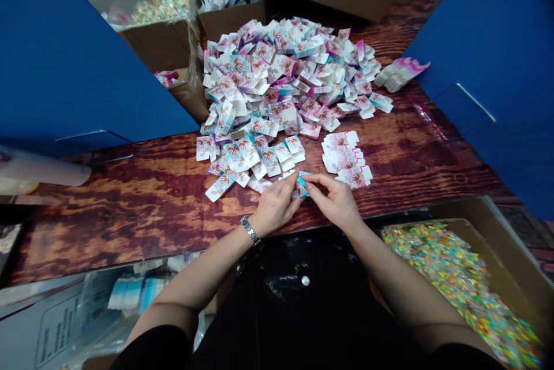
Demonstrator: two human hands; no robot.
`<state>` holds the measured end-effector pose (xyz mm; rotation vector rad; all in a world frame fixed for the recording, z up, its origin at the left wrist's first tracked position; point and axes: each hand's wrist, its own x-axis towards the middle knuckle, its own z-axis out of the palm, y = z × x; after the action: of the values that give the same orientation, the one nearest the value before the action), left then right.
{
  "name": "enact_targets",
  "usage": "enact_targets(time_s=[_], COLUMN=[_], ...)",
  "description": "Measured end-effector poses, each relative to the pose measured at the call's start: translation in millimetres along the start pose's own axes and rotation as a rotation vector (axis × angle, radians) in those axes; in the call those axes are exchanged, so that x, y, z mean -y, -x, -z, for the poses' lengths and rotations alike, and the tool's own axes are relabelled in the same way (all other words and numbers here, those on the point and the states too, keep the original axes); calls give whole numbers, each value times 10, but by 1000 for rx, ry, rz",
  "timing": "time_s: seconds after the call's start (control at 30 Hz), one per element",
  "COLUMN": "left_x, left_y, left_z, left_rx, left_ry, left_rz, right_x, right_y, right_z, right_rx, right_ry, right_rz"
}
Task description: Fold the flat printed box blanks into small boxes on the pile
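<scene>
Near the table's front edge, both my hands hold one small printed carton (300, 187) with blue and white panels. My left hand (278, 202), with a metal bracelet at the wrist, grips its left side. The fingers of my right hand (336, 200) pinch a blue flap at its upper right. Part of the carton is hidden behind my fingers. Beyond my hands spreads a large heap of small cartons (277, 78), several of them with flaps standing up. To the right of my right hand lie flat, unfolded pink-and-white cartons (346, 160).
A bunch of flat cartons (400, 74) leans by the blue panel (489, 70) at right. Below the table, a box (476, 220) holds many colourful wrapped pieces. Cardboard boxes (160, 44) stand behind on the left. A pale cylinder (43, 167) lies at the far left.
</scene>
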<state>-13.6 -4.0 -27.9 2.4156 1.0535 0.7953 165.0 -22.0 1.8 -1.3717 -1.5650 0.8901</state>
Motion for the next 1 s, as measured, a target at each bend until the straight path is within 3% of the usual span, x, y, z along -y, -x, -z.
enact_targets(time_s=[0.63,0.83,1.0], left_x=[32,31,-8], left_y=[12,16,3], left_z=[-1,-8,30], left_rx=[-19,-18,11], left_ry=[67,49,-140], left_rz=[-14,-27,-28], right_x=[-9,51,83], right_y=[-6,-4,18], right_z=[24,31,-19], right_rx=[32,6,-51], right_ry=[20,186,266], right_rz=[1,152,241])
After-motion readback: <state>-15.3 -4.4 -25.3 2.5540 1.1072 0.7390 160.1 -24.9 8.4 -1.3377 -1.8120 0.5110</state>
